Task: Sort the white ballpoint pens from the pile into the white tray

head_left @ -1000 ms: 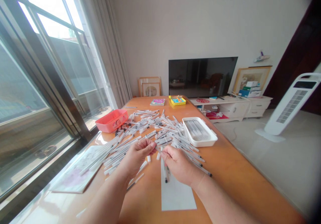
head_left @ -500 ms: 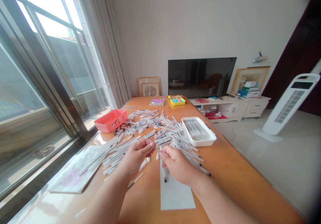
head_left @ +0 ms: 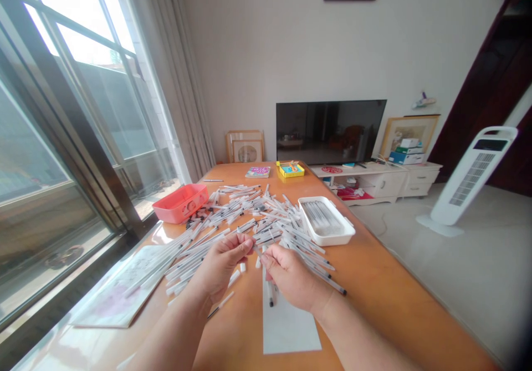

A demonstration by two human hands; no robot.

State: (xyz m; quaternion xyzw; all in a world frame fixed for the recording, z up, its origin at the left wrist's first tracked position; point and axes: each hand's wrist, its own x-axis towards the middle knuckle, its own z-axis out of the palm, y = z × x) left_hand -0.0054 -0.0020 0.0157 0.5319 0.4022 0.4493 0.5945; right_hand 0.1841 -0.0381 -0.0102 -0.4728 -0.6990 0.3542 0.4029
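A large scatter of white pens (head_left: 249, 216) covers the middle of the orange wooden table (head_left: 374, 288). My left hand (head_left: 222, 263) and my right hand (head_left: 288, 277) meet just in front of the pile, fingertips pinched toward each other on a thin pen part that is too small to make out. Another pen (head_left: 271, 293) hangs down from my right fist. A white paper sheet (head_left: 288, 326) lies under my right hand. Several pens lie in a white tray (head_left: 326, 220) to the right of the pile.
A pink basket (head_left: 180, 202) stands at the pile's left, by the window. A booklet (head_left: 120, 290) lies at the near left edge. A yellow box (head_left: 291, 169) and a small book (head_left: 257, 171) sit at the far end. Beyond are a television and a white tower fan (head_left: 467, 183).
The view has tilted up slightly, so the table sits lower in frame. Both hands stay pinched together at the same spot in front of the pile.
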